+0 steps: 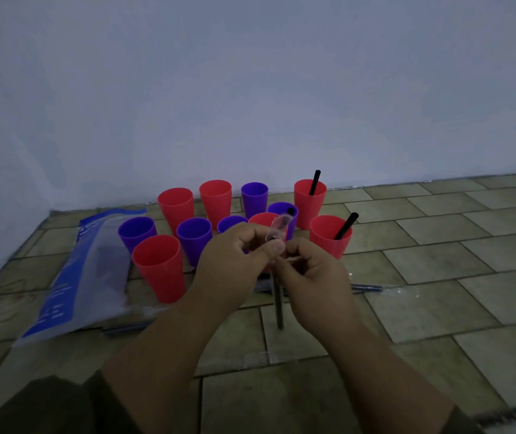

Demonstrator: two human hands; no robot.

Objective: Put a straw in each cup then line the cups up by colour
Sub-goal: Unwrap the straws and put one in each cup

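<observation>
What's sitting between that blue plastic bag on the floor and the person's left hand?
In the head view, a red cup with no straw stands on the tiles between the blue bag and the left hand, close beside the bag.

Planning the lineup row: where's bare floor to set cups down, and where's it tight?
Open tile right of the red cups with straws, out to the wall. More bare tile near the forearms. Crowded: the cup cluster, the blue bag on its left, wrapped straws by the right hand.

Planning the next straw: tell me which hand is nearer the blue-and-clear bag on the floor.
Left. The left hand is just right of the bag, beyond the front red cup; the right hand lies farther right.
</observation>
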